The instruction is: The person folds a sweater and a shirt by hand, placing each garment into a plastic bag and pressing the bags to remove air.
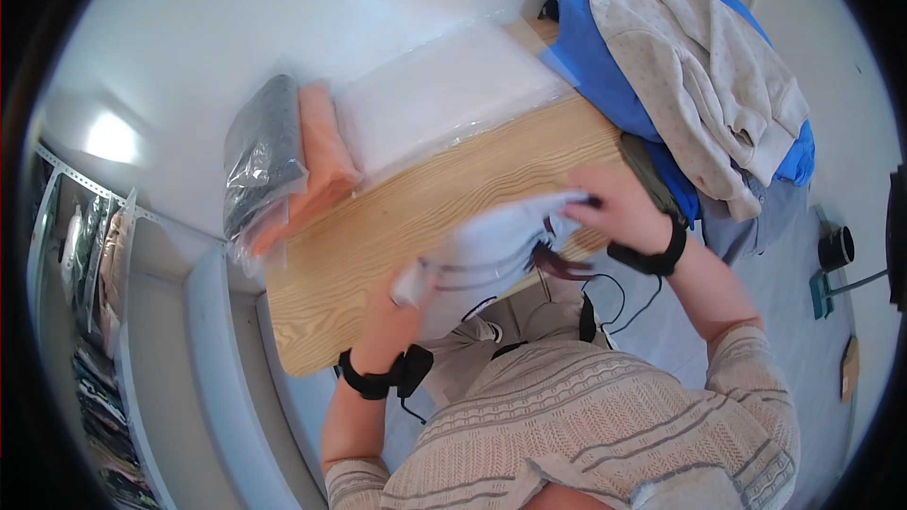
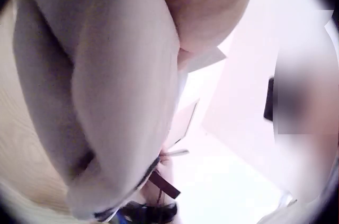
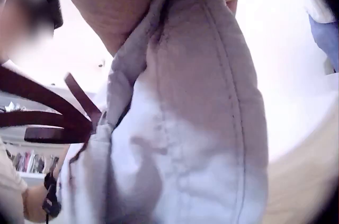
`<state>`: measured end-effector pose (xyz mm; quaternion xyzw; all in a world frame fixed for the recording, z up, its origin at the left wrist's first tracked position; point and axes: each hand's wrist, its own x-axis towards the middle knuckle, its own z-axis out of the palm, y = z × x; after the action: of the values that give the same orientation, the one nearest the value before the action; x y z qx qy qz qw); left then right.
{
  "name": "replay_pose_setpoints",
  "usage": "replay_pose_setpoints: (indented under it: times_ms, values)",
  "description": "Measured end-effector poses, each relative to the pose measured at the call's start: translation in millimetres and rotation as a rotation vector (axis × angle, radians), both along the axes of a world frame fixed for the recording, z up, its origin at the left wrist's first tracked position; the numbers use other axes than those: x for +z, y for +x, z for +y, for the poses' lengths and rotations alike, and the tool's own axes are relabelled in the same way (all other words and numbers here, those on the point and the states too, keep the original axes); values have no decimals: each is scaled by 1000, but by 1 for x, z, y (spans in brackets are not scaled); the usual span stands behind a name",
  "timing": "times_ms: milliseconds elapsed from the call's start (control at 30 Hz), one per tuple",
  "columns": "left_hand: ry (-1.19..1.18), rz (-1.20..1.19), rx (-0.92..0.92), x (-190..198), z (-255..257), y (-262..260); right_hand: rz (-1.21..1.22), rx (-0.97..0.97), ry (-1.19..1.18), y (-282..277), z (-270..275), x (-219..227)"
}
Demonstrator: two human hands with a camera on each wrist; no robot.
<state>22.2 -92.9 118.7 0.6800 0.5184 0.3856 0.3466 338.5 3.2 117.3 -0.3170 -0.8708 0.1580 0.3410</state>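
Note:
Between the two hands, above the front of the table, hangs a pale bluish-grey garment, blurred in the head view. My left hand grips its lower left end; the left wrist view has soft folds of the garment bulging below the hand. At the upper right my right hand pinches a corner near a dark spot. Stitched seams run along the garment in the right wrist view. Dark brown ribbons dangle from its edge there. Its far side is hidden.
On the wooden table lie a clear plastic bag and bagged grey and orange clothes. Clothes including a beige sweatshirt are heaped at the right. Shelves stand at the left. Cables hang near the lap.

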Motion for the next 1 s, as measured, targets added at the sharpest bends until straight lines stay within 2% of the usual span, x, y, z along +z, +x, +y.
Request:
replay_pose_setpoints:
  times_ms: [33, 67, 133, 167, 200, 267, 333, 367, 400, 467, 500, 533, 600, 667, 733, 800, 867, 900, 967, 1000]
  values:
    - [-41, -135, 234, 1, 9, -1, 49, -86, -299, -11, -1, 37]
    - [-39, -136, 234, 9, 18, 1, 97, -174, -598, -17, 4, 58]
    - [-311, -677, 209, 27, 35, 6, 310, 33, -538, -20, 43, 46]
    - [-307, -678, 207, 19, 40, 3, 325, -50, -641, -22, 51, 52]
    - [-284, -686, 225, 1, 50, -5, 325, -49, -637, -20, 58, 43]
    - [-255, -695, 244, -30, 62, -18, 337, -243, -218, -12, 76, 16]
    - [270, 98, 424, -56, 50, -28, 313, -305, -286, -7, 54, 10]
    - [272, 164, 296, -49, 37, -28, 268, -276, -323, -3, 43, -1]
    - [256, 163, 299, -45, 28, -25, 224, -246, -363, -2, 32, -12]
    - [206, 317, 68, -39, 16, -14, 237, -259, -239, -8, 12, -44]
    - [199, 315, 69, -38, 13, -9, 294, -270, -9, -16, 5, -49]
    - [279, 396, 44, -38, 10, -3, 291, -271, -15, -21, -4, -57]
    - [346, 474, 4, -37, 5, 8, 445, -580, -277, -27, -22, -75]
    - [538, 570, -117, -37, 5, 19, 522, -605, -337, -27, -33, -88]
    - [525, 588, -108, -45, 10, 28, 462, -506, -318, -31, -44, -87]
    - [521, 611, -98, -45, 16, 37, 509, -480, -400, -40, -48, -78]
    - [375, 687, -12, -40, 19, 45, 243, -358, -111, -41, -45, -72]
    - [377, 686, -16, -43, 21, 47, 242, -363, -110, -38, -43, -77]
    - [335, 744, 108, -55, 25, 46, 314, -323, -399, -35, -39, -88]
    - [336, 744, 108, -58, 26, 45, 314, -323, -397, -35, -38, -87]
